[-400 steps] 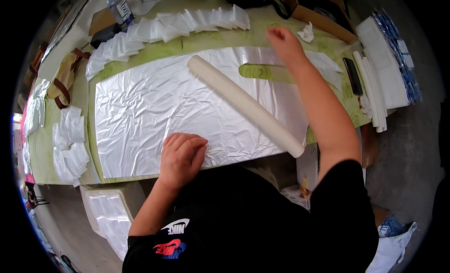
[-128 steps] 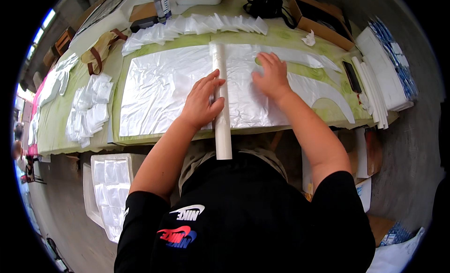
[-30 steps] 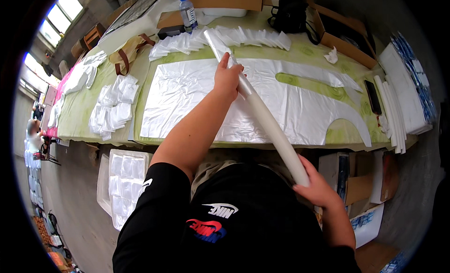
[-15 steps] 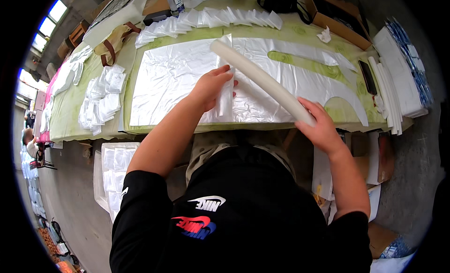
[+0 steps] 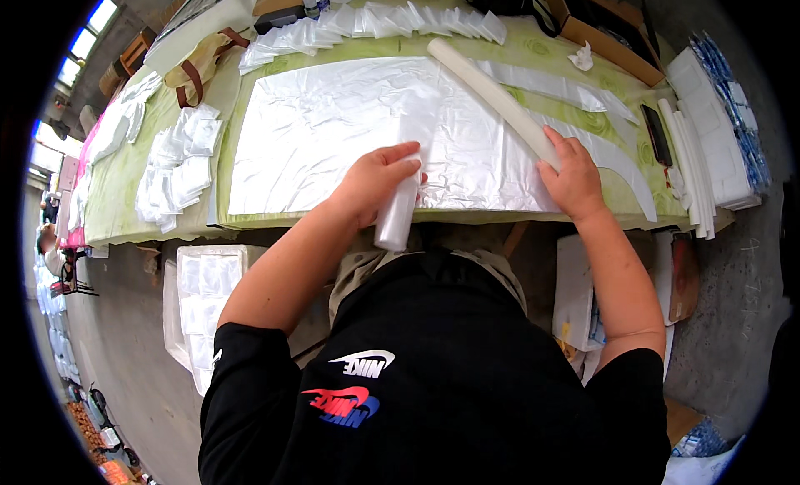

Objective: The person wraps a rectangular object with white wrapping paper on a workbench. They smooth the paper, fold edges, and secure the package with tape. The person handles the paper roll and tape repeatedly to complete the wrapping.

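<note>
My left hand (image 5: 373, 183) is closed around a long, flat folded strip of clear plastic film (image 5: 397, 217), whose lower end hangs past the table's near edge. My right hand (image 5: 573, 177) grips the near end of a long white tube (image 5: 492, 95). The tube slants away to the upper left across thin, shiny plastic sheets (image 5: 308, 122) spread over the table. On the right, the sheets have curved, cut-out edges, like apron or sleeveless garment shapes.
Folded plastic packets form a row (image 5: 375, 22) along the back and a pile (image 5: 179, 164) at left. A phone (image 5: 656, 135) and white rolls (image 5: 685, 168) lie at right, below an open cardboard box (image 5: 604, 31). A white foam box (image 5: 204, 314) stands below the table.
My left hand has brought the folded strip down toward me, past the table edge. The tube has moved right and away, and my right hand has shifted slightly up with it.
</note>
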Demonstrator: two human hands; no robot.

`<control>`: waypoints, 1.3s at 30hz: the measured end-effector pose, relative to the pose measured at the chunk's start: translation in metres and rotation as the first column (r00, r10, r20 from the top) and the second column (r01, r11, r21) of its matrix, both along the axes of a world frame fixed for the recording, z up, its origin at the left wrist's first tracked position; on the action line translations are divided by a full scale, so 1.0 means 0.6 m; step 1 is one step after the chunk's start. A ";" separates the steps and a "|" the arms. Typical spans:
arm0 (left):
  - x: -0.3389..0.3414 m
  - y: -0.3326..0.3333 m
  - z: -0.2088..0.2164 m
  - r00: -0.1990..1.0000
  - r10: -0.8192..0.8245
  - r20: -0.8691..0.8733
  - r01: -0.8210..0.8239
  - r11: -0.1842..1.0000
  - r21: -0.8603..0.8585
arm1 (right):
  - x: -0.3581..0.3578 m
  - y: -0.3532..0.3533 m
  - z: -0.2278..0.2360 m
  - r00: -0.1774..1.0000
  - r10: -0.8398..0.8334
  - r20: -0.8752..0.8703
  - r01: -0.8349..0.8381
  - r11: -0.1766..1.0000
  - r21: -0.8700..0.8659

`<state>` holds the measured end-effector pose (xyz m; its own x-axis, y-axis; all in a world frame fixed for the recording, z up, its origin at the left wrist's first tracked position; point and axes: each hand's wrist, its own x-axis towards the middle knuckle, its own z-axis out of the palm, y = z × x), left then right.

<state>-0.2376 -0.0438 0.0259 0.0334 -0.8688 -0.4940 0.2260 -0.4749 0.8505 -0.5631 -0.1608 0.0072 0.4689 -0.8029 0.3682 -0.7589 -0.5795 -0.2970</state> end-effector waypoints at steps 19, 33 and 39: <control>-0.009 0.044 0.015 0.890 -0.406 -0.209 0.438 0.888 0.140 | -0.001 -0.004 0.014 0.994 0.087 0.060 -0.095 0.985 0.142; -0.060 0.100 -0.015 0.710 -0.367 -0.601 0.420 0.906 -0.057 | 0.124 0.089 0.007 0.855 0.519 -0.013 -0.518 0.853 -0.060; 0.021 0.080 0.043 0.737 -0.671 0.082 0.675 0.722 -0.150 | 0.135 0.079 -0.016 0.826 0.559 0.066 -0.558 0.829 -0.032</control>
<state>-0.2252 0.0040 0.0518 -0.5823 -0.7320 -0.3538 -0.1191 -0.3537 0.9277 -0.4821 -0.1135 -0.0023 0.8089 -0.4072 0.4240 -0.2819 -0.9016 -0.3280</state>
